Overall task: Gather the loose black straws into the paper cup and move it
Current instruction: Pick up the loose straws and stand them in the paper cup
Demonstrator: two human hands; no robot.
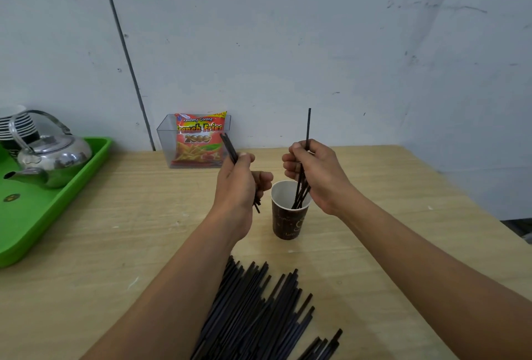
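Observation:
A brown paper cup (288, 223) stands upright on the wooden table (115, 244), just beyond a large pile of loose black straws (259, 310) at the near edge. My right hand (313, 175) hovers over the cup's right rim and grips several black straws (307, 135); their lower ends reach into the cup and one sticks up high. My left hand (240, 184), left of the cup, holds a small bunch of straws (229, 148) tilted up and to the left, with the lower ends showing below the fist.
A green tray (54, 207) with a steel kettle (54, 155) and stacked cups lies at the left. A clear box holding a French Fries snack bag (198, 140) stands against the wall behind the hands. The table's right edge runs diagonally at the right.

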